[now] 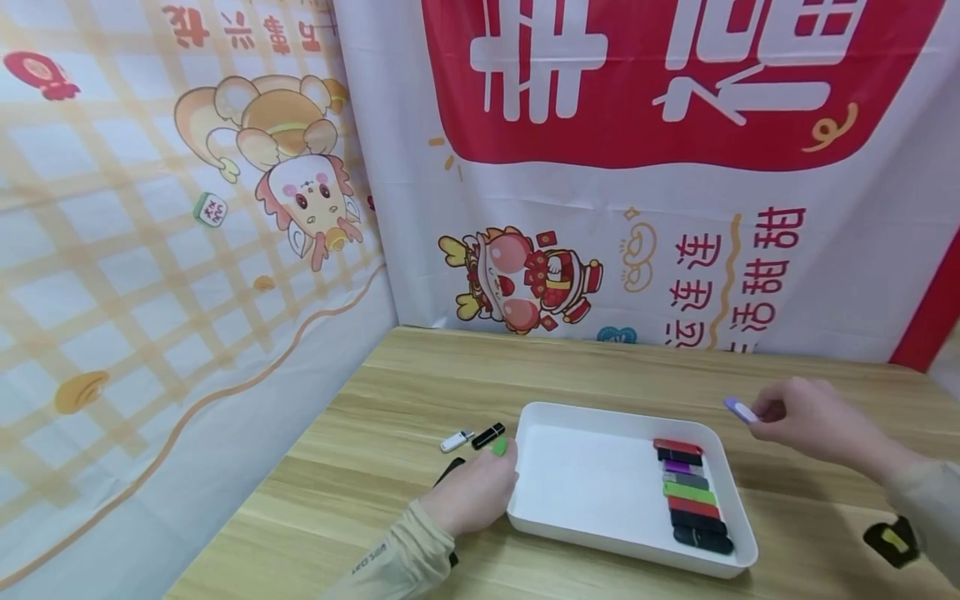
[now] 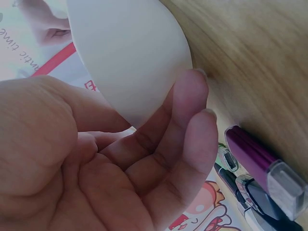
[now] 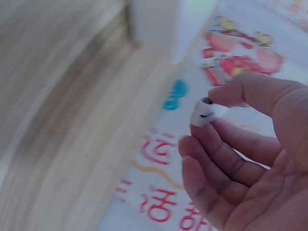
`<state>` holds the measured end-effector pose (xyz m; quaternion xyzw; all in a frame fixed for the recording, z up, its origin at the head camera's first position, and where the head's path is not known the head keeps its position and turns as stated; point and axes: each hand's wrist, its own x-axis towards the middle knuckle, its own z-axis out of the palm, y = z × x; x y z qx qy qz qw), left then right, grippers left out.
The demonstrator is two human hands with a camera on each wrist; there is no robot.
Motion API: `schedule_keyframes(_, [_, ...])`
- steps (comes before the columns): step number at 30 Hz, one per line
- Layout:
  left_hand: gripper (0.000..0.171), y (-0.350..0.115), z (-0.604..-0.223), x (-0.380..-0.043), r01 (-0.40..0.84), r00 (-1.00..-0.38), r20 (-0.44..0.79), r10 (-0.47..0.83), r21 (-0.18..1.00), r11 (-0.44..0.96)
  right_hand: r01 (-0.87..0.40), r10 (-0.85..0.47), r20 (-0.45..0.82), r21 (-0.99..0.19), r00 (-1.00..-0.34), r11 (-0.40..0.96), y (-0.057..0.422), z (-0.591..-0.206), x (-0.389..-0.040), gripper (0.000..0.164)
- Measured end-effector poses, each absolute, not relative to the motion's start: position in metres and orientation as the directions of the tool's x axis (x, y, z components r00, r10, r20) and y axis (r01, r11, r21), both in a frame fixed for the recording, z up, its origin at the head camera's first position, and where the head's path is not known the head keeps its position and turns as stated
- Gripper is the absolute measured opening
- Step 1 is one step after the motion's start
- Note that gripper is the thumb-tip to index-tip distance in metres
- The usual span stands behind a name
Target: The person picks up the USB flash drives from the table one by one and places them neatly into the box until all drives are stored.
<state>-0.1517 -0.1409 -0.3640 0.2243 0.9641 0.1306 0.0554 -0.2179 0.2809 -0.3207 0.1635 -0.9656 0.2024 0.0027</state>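
Observation:
At the tray's left end, my left hand point(image 1: 476, 492) grips the rim of a white plastic tray point(image 1: 630, 547), thumb on one side and fingertips against the other; the wall point(image 2: 134, 53) shows close up in the left wrist view. Off to the right of the tray, my right hand point(image 1: 813, 421) pinches a purple and white USB flash drive point(image 1: 741, 410) between thumb and fingers, held above the table. Its pale end point(image 3: 202, 113) pokes out of the fingertips in the right wrist view. Inside the tray, several USB flash drives point(image 1: 692, 493) lie side by side in a row along the right wall.
Beyond my left hand, a white flash drive point(image 1: 456, 442), a black one point(image 1: 489, 436) and a green one point(image 1: 500, 447) lie on the wooden table point(image 1: 360, 475). A purple one point(image 2: 250, 151) shows in the left wrist view. Printed cloths point(image 1: 405, 208) hang behind and left.

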Motion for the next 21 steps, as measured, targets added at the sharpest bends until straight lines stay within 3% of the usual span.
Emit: schedule_keyframes(21, [0.050, -0.141, -0.367, -0.154, 0.409, -0.897, -0.052, 0.438, 0.274, 0.870, -0.471, -0.392, 0.276, -0.353, -0.878, 0.808, 0.234, -0.293, -0.138, 0.015])
